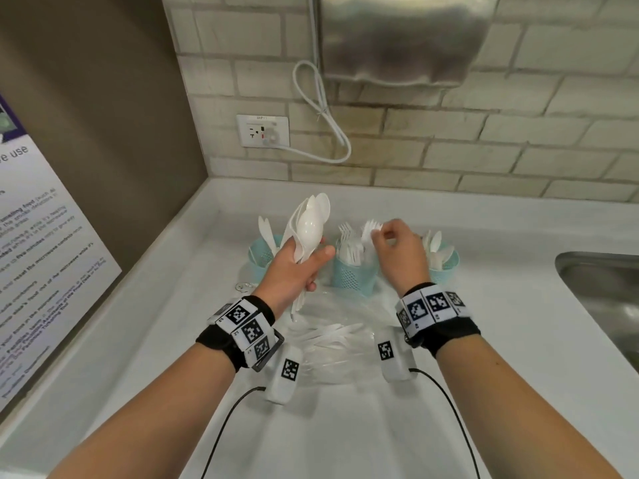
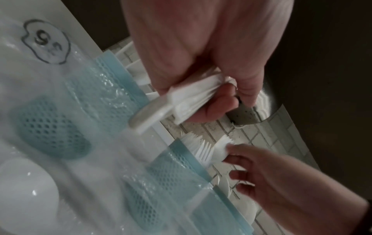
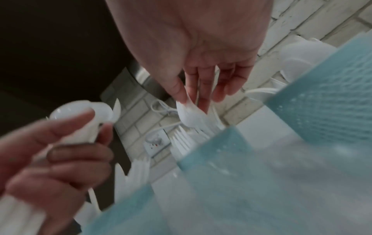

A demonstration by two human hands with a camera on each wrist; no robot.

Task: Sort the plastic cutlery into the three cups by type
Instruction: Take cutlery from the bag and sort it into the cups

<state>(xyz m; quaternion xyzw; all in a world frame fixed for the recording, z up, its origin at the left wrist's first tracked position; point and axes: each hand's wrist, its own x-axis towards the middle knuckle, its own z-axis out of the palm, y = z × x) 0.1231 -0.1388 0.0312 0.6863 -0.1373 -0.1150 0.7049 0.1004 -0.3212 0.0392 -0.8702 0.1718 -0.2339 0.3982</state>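
Head view, left hand: left hand (image 1: 294, 271) is clamped round a bundle of spoons (image 1: 309, 226), bowls up, held above the left cup (image 1: 257, 255); judged a holding stock, kept clear so the other hand can work.
Head view, right hand: right hand (image 1: 397, 250) pinches a fork (image 1: 370, 229) by its head, just above the middle cup (image 1: 354, 274); judged to be lowering it handle-first among the forks there.
Head view, cups: three blue mesh cups stand in a row at the back of the worktop (image 1: 484, 340); knives show in the left one, forks in the middle, spoons in the right cup (image 1: 444, 266).
Head view, unsorted stock: loose cutlery (image 1: 328, 335) lies on a clear plastic bag (image 1: 332, 368) near the wrists; sorting judged part done.
Left wrist view: fingers (image 2: 213, 105) curl tight on the spoon handles, which fan out below the fist; the grip is low, leaving the bowls free.
Left wrist view, far hand: the right hand's fingertips (image 2: 231, 147) touch fork tines above the middle cup's rim.
Right wrist view: thumb and fingers close on the fork's head; blur hides whether it is yet released.
Risk: judged that the crowded middle cup may block the handle.
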